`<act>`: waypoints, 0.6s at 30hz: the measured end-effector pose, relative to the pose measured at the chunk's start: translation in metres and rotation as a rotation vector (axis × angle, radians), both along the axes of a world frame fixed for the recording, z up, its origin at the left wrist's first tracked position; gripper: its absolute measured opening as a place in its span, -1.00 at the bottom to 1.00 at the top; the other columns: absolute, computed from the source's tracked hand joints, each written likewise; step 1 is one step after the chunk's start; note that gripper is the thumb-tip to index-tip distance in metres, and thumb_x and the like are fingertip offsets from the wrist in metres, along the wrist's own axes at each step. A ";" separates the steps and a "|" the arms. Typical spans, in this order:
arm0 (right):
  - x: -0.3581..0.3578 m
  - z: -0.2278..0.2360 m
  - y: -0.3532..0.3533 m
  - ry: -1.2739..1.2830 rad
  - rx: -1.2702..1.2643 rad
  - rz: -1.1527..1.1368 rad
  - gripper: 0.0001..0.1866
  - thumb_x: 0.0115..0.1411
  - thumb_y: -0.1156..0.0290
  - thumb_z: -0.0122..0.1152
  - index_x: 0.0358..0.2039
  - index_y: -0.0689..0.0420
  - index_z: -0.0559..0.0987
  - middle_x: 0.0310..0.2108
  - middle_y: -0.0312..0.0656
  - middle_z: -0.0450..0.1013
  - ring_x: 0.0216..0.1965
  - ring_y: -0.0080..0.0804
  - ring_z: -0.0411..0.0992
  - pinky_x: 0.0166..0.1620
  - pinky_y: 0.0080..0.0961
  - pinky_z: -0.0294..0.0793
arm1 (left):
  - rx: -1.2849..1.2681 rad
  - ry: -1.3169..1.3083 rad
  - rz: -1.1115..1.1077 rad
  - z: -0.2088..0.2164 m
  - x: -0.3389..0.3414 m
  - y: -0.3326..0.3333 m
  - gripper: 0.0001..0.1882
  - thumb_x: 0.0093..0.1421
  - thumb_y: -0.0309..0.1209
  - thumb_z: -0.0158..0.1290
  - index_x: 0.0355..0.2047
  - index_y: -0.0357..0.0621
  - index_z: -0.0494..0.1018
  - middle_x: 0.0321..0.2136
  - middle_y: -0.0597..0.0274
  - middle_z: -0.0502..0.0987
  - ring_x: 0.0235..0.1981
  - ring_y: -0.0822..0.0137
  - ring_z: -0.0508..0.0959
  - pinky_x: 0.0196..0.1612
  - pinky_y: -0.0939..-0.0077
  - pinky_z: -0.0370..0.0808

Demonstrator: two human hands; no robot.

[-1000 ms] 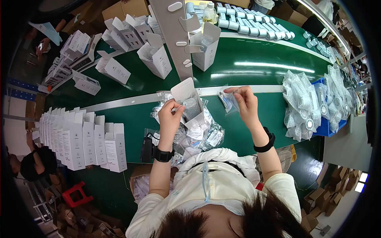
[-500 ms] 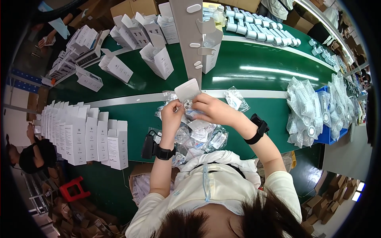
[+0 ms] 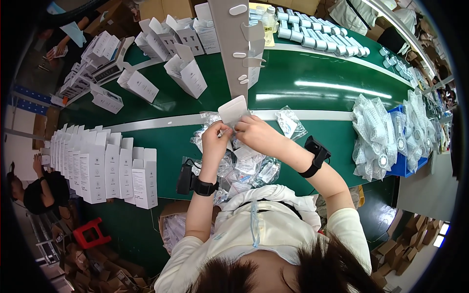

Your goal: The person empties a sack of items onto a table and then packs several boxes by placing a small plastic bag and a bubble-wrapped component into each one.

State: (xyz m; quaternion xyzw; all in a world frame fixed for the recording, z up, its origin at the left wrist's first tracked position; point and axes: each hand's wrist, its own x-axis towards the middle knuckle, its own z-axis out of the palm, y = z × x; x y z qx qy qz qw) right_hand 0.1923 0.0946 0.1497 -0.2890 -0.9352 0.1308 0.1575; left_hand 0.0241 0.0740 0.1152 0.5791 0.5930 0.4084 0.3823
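Both my hands are at an open white carton (image 3: pixel 233 109), whose flap stands up toward the far side of the bench. My left hand (image 3: pixel 215 139) is closed at its left side, thumb and fingertips pinched together. My right hand (image 3: pixel 259 134) is closed at the opening from the right, fingertips bent down. Between them the carton's body and contents are mostly hidden by the fingers. Under and in front of my hands lies a pile of clear plastic bags with small parts (image 3: pixel 249 163). One more clear bag (image 3: pixel 290 123) lies right of my right hand.
A row of white cartons (image 3: pixel 112 171) stands at left. Open cartons (image 3: pixel 187 77) sit on the far green surface, beyond a pale rail (image 3: pixel 312 115). A grey post (image 3: pixel 232 49) rises ahead. Bagged parts fill a blue bin (image 3: pixel 415 163) at right; silvery cylinders (image 3: pixel 322 41) line the back.
My right hand has moved left, closer to my left hand, and its fingers have closed in at the carton. The cartons on the far surface have shifted slightly left.
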 end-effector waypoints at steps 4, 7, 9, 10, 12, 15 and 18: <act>-0.012 0.003 -0.001 0.056 0.373 -0.082 -0.77 -0.07 0.23 0.16 -0.52 0.13 0.45 -0.58 -0.25 0.35 -0.47 -0.38 0.38 -0.06 -0.33 0.28 | 0.077 0.081 0.060 0.003 -0.001 -0.005 -0.93 -0.07 -0.57 0.06 -0.55 -0.32 0.40 -0.53 0.13 0.46 -0.53 0.35 0.43 -0.48 0.55 0.32; -0.004 -0.014 -0.014 -0.011 0.201 0.007 -0.66 -0.14 0.10 0.17 -0.52 0.14 0.46 -0.57 -0.29 0.34 -0.40 -0.40 0.37 0.09 -0.25 0.13 | 0.063 0.061 0.109 0.008 0.002 -0.006 -0.92 -0.06 -0.56 0.06 -0.55 -0.32 0.39 -0.53 0.14 0.45 -0.51 0.33 0.44 -0.47 0.54 0.33; -0.005 -0.003 -0.021 -0.223 0.137 -0.008 -0.62 -0.16 0.05 0.17 -0.50 0.14 0.46 -0.54 -0.31 0.35 -0.36 -0.41 0.36 0.11 -0.19 0.09 | 0.099 0.033 0.109 0.005 0.013 -0.001 -0.91 -0.05 -0.55 0.06 -0.54 -0.31 0.37 -0.53 0.15 0.45 -0.50 0.31 0.44 -0.46 0.53 0.33; -0.009 0.003 -0.022 -0.419 0.059 -0.002 -0.57 -0.18 0.00 0.17 -0.49 0.14 0.47 -0.51 -0.33 0.35 -0.32 -0.41 0.34 0.13 -0.13 0.05 | 0.139 0.023 0.109 0.001 0.008 -0.003 -0.90 -0.04 -0.54 0.06 -0.54 -0.30 0.36 -0.53 0.15 0.45 -0.51 0.31 0.43 -0.45 0.53 0.33; -0.001 0.004 -0.019 -0.252 0.114 0.086 -0.51 -0.16 -0.05 0.16 -0.38 0.12 0.47 -0.39 -0.32 0.39 -0.18 -0.39 0.32 0.13 0.01 0.01 | 0.185 0.081 0.074 0.000 0.013 0.001 -0.90 -0.02 -0.52 0.06 -0.54 -0.29 0.36 -0.61 0.16 0.40 -0.59 0.36 0.35 -0.51 0.53 0.28; 0.045 0.000 -0.014 0.315 0.385 -0.041 -0.56 -0.12 0.12 0.22 -0.27 0.11 0.44 -0.26 -0.27 0.39 -0.09 -0.31 0.30 0.10 0.07 0.02 | 0.176 -0.007 0.064 -0.018 0.004 0.002 -0.84 0.01 -0.51 0.05 -0.58 -0.28 0.30 -0.65 0.36 0.25 -0.62 0.51 0.15 -0.57 0.62 0.12; 0.151 0.009 -0.031 0.570 0.486 -0.810 -0.59 -0.17 0.54 0.19 -0.21 0.15 0.42 -0.19 -0.15 0.36 -0.05 -0.13 0.26 0.06 -0.12 0.12 | 0.145 0.009 0.068 -0.013 0.000 -0.010 -0.83 0.04 -0.53 0.03 -0.58 -0.28 0.25 -0.61 0.35 0.22 -0.58 0.52 0.16 -0.52 0.65 0.12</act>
